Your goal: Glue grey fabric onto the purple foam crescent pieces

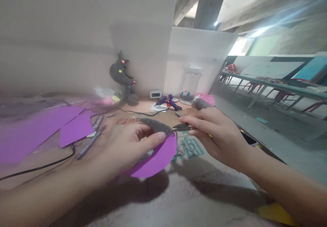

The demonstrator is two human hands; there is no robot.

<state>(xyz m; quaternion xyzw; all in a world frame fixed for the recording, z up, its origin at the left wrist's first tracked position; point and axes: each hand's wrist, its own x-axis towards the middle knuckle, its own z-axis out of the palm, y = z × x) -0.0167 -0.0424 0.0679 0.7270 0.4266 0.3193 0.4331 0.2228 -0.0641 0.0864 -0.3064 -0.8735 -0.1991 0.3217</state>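
My left hand [138, 143] is closed on a purple curved cutout [160, 157], thumb on the near side. Dark grey yarn [157, 126] is wound closely around the upper, horn-shaped part of it. My right hand [217, 135] pinches what looks like a pair of small scissors [181, 127], with a dark pointed blade towards the wound yarn and a second thin tip above. The fingers hide the handles. Below the blade, loose thin strands [187, 148] lie over the cardboard, beside the cutout's right edge.
Purple sheets [76, 128] and a grey pen [90, 143] lie at left. Behind are a blue glue gun [168, 101] with a black cord, a small digital clock [155, 94], a clear jar [191, 84] and a dark crescent ornament [120, 72]. A phone [249, 138] lies at right.
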